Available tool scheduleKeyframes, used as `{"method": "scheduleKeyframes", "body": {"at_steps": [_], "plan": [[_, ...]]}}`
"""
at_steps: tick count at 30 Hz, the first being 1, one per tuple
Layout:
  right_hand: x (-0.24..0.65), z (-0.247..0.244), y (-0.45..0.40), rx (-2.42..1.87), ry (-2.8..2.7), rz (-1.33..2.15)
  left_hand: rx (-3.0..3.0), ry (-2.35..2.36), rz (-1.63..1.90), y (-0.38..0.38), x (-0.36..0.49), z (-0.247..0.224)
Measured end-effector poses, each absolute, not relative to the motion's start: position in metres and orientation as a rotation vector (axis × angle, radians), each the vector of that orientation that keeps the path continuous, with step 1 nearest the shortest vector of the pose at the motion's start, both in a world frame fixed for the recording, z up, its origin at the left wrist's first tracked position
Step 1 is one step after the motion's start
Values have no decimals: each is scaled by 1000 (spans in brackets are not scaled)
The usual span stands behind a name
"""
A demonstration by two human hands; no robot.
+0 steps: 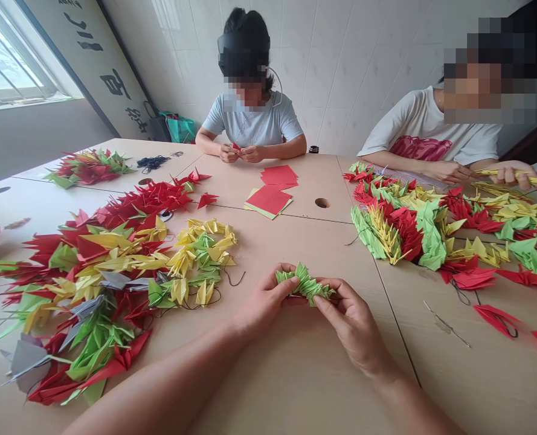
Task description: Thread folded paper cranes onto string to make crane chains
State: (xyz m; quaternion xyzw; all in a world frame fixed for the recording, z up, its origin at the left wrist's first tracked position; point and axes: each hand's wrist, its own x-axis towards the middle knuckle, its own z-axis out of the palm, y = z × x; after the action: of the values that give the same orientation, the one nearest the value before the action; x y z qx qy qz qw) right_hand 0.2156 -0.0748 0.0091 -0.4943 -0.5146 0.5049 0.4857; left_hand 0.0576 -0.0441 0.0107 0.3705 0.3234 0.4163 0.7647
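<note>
Between my two hands is a bunch of green folded paper cranes (305, 284), packed close together over the table. My left hand (275, 290) grips its left end, thumb on top. At the other end, my right hand (345, 311) pinches the bunch between thumb and fingers. Whether a string runs through the bunch cannot be made out. Left of my hands lies a large heap of red, yellow, green and grey paper cranes (114, 260), with loose black thread at its edge. A thin metal needle (447, 324) rests on the table to the right.
Strings of coloured cranes (413, 223) cover the table's right side. Red paper squares (270, 199) lie ahead, near a round hole (322, 203). A smaller crane pile (91, 166) and dark thread (153, 162) sit at the far left. Two people work across the table (295, 386).
</note>
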Motion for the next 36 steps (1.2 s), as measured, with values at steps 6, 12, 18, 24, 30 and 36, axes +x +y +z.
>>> {"method": "scheduleKeyframes", "body": {"at_steps": [6, 12, 18, 24, 30, 36], "plan": [[214, 11, -76, -1166, -1269, 1224, 864, 723, 918, -44, 58, 11], [218, 7, -75, -1255, -1271, 1176, 855, 735, 883, -44, 57, 11], [218, 6, -76, -1178, -1192, 1313, 891, 755, 845, -42, 56, 9], [218, 3, -73, -1172, -1195, 1381, 1012, 767, 828, -43, 56, 10], [218, 2, -74, -1271, -1255, 1262, 946, 769, 845, -43, 57, 9], [218, 1, -73, -1237, -1231, 1270, 916, 770, 852, -43, 56, 8]]}}
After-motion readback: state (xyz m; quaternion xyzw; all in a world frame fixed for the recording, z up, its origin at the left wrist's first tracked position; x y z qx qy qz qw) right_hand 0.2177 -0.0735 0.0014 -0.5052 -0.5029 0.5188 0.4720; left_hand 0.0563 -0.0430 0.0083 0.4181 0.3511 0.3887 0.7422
